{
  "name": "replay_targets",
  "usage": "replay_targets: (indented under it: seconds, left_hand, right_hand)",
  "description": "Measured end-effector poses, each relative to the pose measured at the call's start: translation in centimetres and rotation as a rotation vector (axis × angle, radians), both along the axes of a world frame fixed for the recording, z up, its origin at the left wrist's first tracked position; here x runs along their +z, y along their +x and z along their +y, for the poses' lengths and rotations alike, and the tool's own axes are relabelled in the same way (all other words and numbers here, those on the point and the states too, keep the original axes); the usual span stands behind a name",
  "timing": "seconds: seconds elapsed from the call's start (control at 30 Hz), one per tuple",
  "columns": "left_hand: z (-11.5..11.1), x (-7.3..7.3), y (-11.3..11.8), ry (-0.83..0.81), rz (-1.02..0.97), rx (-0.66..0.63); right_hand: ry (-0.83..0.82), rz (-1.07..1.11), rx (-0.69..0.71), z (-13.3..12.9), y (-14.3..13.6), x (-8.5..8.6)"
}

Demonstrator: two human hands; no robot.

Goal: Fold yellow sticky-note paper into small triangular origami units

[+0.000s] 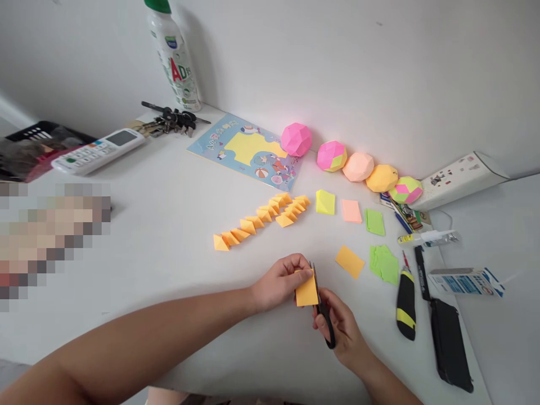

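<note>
My left hand pinches an orange paper piece near its top edge. Black-handled scissors are gripped in my right hand, their blades pointing away from me along the right edge of the paper. Beyond my hands, folded orange paper pieces stand in two slanting rows on the white table. A flat orange sheet lies to the right of the held paper, with crumpled-looking green pieces beside it.
Yellow, pink and green stacks lie behind. Several paper balls line the wall. A black-yellow cutter and black case lie right; a bottle, keys and remote are at back left.
</note>
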State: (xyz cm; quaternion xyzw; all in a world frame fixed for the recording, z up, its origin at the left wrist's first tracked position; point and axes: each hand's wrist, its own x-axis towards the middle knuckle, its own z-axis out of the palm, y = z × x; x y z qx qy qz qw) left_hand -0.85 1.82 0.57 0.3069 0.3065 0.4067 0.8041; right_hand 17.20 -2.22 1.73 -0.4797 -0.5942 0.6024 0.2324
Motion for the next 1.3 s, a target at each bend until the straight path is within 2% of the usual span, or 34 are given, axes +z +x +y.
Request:
replay_targets:
  seconds: [0.5,0.67,0.73,0.8,0.9,0.97,1.0,1.1,1.3]
  left_hand:
    - [0.0,-0.3,-0.1,0.015,-0.016,0.004]
    - [-0.1,-0.4,0.0,0.059,0.01,0.008]
    - [-0.4,-0.5,0.1,0.161,0.074,0.032]
    - [-0.7,-0.7,0.1,0.405,0.193,0.085]
    - [-1.2,-0.9,0.1,1.011,0.526,0.338]
    - [-1.5,-1.1,-0.1,1.285,0.724,0.522]
    - [-1.7,-1.1,-0.1,1.369,0.802,0.593]
    - [-2.2,-1.2,-0.1,1.482,0.929,0.682]
    - [-2.7,-0.9,0.3,1.394,0.958,0.592]
  right_hand:
    - [0.026,-0.006,-0.038,0.0,-0.5,0.0]
    - [0.053,0.057,-0.117,0.0,-0.3,-0.1]
    - [0.056,0.128,-0.16,0.3,-0.2,-0.1]
    - [0.044,0.197,-0.187,0.7,0.0,-0.2]
    - [0.028,0.24,-0.258,1.2,0.3,-0.2]
    - [0.024,0.242,-0.325,1.2,0.4,-0.2]
    - [0.02,0.244,-0.353,1.2,0.4,-0.1]
    - [-0.022,0.28,-0.385,1.0,0.3,0.2]
    - [-0.22,0.403,-0.385,0.7,-0.3,0.3]
